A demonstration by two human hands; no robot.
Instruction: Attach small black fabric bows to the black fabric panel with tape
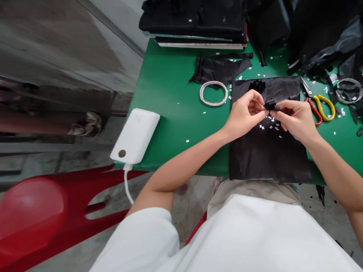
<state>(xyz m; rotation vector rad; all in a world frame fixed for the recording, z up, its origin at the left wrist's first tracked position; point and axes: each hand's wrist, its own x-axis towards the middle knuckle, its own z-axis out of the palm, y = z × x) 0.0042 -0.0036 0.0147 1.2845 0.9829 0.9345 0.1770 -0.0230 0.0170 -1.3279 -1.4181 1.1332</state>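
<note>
A small folded black fabric piece (271, 104) is pinched between the fingertips of my left hand (246, 112) and my right hand (296, 116). Both hands are closed on it, above a black fabric sheet (266, 155) lying at the table's front edge. Several small white paper bits (273, 126) are scattered on the sheet under my fingers. Just beyond my left hand sits a ruffled black fabric piece (257, 86). Scissors (319, 104) with one red and one yellow handle lie right beside my right hand.
On the green table (167, 87) lie a tape roll (213, 93), a second roll (349, 90), black scraps (217, 70) and a white power bank (135, 136) with a cable. A black stack (193, 19) stands at the back. A red plastic chair (34, 211) is at left.
</note>
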